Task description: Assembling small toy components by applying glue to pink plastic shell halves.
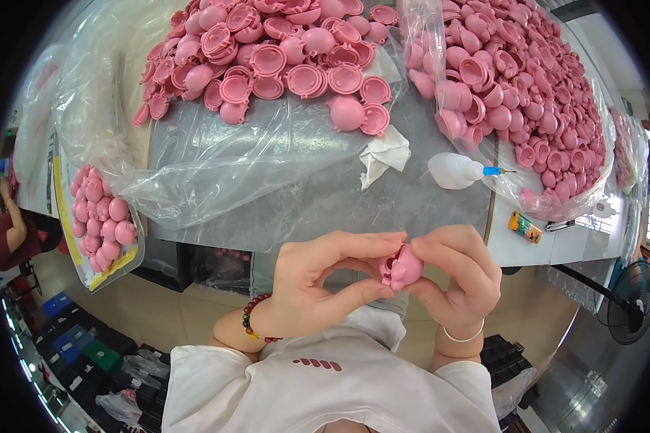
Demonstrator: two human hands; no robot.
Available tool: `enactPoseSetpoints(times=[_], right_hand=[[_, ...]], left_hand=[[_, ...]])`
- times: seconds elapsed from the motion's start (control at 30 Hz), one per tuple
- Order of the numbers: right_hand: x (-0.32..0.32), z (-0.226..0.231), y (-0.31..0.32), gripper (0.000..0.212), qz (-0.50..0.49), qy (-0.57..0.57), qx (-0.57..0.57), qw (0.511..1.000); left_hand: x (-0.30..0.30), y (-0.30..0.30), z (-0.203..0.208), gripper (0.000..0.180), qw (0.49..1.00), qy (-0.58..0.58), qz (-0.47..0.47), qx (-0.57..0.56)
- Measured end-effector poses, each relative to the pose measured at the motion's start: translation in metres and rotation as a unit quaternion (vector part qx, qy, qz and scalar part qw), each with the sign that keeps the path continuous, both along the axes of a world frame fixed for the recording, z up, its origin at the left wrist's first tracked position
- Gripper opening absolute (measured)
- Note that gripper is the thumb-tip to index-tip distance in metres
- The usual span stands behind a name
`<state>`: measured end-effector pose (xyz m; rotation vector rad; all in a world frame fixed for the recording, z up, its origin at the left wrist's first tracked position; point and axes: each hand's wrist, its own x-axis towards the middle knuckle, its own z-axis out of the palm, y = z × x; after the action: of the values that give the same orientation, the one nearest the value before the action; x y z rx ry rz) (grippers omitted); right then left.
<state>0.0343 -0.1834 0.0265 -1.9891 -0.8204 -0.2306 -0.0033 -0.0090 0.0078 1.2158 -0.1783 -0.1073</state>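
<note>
Between my two hands is a small round pink plastic shell (404, 268), with a dark gap showing on its left side. My left hand (325, 278) pinches its left edge between thumb and fingers. On the other side my right hand (458, 270) grips it with thumb and fingertips. Both hands are in front of the table's near edge. Beyond them lies a white squeeze bottle (455, 171) on its side, its blue needle tip pointing right. A crumpled white tissue (386, 154) rests left of the bottle.
Loose pink half shells (267, 61) are heaped at the back of the grey table (296, 209). A clear bag (520, 108) full of them stands at right. Rounded pink pieces (101, 220) fill a tray at left. An orange-and-green container (525, 227) and a fan (634, 303) are at right.
</note>
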Motion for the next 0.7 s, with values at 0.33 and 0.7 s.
enactPoseSetpoints(times=[0.33,0.7], right_hand=[[-0.005,-0.006,0.0,0.039,-0.018,0.051,0.042,0.998],[-0.012,-0.01,0.003,0.034,-0.046,-0.051,0.005,0.998]], left_hand=[[-0.001,-0.001,0.001,0.033,0.997,-0.015,0.011,0.071],[0.007,0.001,0.001,0.036,0.996,-0.043,-0.005,0.079]])
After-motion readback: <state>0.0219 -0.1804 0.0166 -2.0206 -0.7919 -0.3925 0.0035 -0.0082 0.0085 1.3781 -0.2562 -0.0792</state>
